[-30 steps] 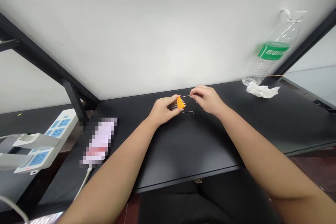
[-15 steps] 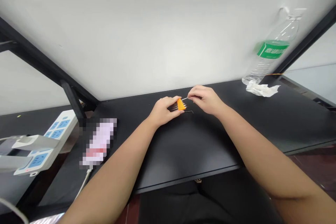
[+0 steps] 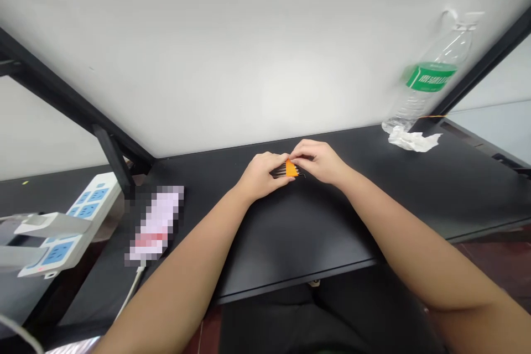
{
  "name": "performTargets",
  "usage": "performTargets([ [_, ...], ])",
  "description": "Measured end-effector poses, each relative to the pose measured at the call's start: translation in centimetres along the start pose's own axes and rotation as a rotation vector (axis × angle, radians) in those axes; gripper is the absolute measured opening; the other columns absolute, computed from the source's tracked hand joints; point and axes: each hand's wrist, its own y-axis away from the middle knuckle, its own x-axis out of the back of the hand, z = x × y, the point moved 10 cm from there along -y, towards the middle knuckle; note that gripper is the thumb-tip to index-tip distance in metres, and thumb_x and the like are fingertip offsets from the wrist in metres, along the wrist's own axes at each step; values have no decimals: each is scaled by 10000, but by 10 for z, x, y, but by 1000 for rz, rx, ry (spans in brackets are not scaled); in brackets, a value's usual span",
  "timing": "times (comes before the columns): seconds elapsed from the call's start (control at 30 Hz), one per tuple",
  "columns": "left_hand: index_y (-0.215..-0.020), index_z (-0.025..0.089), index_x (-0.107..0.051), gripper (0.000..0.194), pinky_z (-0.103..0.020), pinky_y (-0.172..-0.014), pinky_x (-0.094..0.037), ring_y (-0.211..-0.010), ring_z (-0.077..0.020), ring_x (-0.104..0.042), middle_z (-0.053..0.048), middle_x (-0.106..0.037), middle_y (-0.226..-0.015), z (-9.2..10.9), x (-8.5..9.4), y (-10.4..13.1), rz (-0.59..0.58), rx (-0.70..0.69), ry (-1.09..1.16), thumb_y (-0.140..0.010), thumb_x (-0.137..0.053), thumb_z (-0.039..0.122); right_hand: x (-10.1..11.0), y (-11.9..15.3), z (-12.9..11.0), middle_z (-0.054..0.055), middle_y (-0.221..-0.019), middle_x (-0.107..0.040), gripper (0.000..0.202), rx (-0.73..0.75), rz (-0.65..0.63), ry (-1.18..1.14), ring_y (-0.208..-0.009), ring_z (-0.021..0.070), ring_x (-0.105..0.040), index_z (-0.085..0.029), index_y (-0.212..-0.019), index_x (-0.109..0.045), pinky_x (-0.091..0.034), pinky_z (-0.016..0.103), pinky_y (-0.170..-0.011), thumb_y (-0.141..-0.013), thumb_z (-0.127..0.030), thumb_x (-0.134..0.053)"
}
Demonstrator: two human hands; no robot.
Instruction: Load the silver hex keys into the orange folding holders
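Observation:
My left hand point(image 3: 265, 176) grips an orange hex key holder point(image 3: 291, 168), thumb at the far side and fingers at the near side. Several dark metal hex keys point(image 3: 281, 170) run through the holder, their long ends reaching back toward my left palm. One bent short end point(image 3: 303, 175) sticks out at the near right. My right hand point(image 3: 317, 160) is closed in a pinch at the holder's far right corner, its fingertips touching or nearly touching my left thumb. The hex key in that pinch is mostly hidden by the fingers.
The black table point(image 3: 298, 232) meets a pale wall point(image 3: 249, 55). A crumpled tissue point(image 3: 415, 140) and a clear bottle with a green label point(image 3: 431, 77) are at the right. To the left lie a blurred-out phone point(image 3: 155, 224) with a cable and a white power strip point(image 3: 89, 215).
My right hand has moved left and slightly nearer, up to the holder. The thin shaft that showed between its fingers and the holder is now covered. The holder has shifted slightly right.

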Motion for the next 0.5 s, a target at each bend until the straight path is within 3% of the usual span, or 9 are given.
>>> performTargets([
  [0.5,-1295,253,-659,501,-353,-868,-515,-895,-204,-678,-34,-770,-1086,-5,4,2,43,38,45,-844,-779,435,2,1,26,30,-953,-765,132,-193,14,-173,-880,197,-702,-235,-896,-797,-550,338,-834,-870,-260,-670],
])
